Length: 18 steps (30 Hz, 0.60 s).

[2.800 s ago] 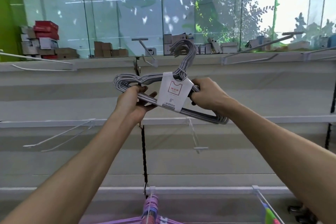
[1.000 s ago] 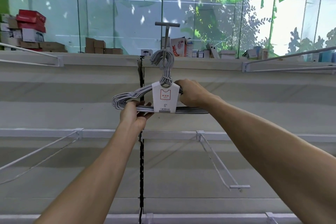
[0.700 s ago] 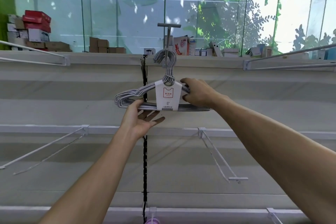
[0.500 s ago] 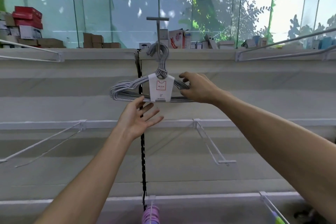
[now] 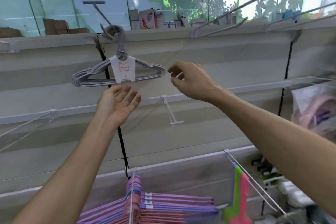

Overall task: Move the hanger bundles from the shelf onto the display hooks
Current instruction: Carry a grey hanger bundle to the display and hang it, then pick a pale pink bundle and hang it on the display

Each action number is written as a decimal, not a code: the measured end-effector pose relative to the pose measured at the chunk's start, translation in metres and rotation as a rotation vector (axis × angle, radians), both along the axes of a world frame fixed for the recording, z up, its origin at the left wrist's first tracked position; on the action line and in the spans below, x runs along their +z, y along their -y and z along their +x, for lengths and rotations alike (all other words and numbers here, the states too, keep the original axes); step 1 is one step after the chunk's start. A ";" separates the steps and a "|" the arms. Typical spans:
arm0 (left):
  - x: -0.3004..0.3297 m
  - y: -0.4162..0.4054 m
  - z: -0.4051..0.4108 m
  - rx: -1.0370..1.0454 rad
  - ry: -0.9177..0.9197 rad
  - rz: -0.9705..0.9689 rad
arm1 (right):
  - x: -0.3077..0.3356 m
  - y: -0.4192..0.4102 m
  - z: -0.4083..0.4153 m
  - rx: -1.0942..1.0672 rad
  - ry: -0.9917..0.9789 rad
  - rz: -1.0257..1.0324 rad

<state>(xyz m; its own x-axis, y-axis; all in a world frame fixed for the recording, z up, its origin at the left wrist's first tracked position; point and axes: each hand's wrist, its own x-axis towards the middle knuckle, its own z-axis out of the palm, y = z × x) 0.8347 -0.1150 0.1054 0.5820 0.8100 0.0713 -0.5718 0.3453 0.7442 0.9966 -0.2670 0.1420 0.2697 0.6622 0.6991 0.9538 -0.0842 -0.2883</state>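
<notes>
The grey hanger bundle [image 5: 118, 73] now hangs on the top hook [image 5: 101, 14], just above the empty, open-fingered left hand [image 5: 118, 107] and beside the loosely curled, empty right hand [image 5: 190, 80]; more bundles probably remain.

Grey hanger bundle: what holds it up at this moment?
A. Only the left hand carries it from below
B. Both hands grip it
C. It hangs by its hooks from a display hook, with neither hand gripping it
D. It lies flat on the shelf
C. The grey hanger bundle hangs from the display hook; the left hand is open below it and the right hand is beside its end, gripping nothing.
</notes>
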 end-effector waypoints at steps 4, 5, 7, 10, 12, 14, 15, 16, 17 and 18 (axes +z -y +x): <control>0.004 0.042 0.008 -0.013 -0.024 0.099 | -0.013 0.049 0.007 -0.012 -0.054 0.027; 0.005 0.056 0.011 -0.026 -0.022 0.132 | -0.017 0.063 0.009 -0.020 -0.068 0.029; 0.005 0.087 0.020 -0.063 -0.019 0.184 | -0.025 0.095 0.015 -0.047 -0.094 0.032; 0.002 0.134 0.037 -0.116 -0.019 0.263 | -0.038 0.147 0.025 -0.107 -0.091 0.035; -0.002 0.164 0.050 -0.137 -0.024 0.351 | -0.048 0.183 0.034 -0.158 -0.086 0.034; -0.008 0.196 0.065 -0.140 -0.032 0.456 | -0.059 0.219 0.044 -0.215 -0.077 0.043; -0.011 0.213 0.073 -0.145 -0.036 0.505 | -0.064 0.237 0.049 -0.246 -0.070 0.047; -0.014 0.230 0.081 -0.157 -0.041 0.550 | -0.070 0.255 0.053 -0.277 -0.071 0.047; -0.017 0.247 0.090 -0.178 -0.047 0.589 | -0.075 0.274 0.057 -0.302 -0.079 0.044; -0.020 0.264 0.099 -0.203 -0.053 0.618 | -0.080 0.293 0.061 -0.324 -0.090 0.039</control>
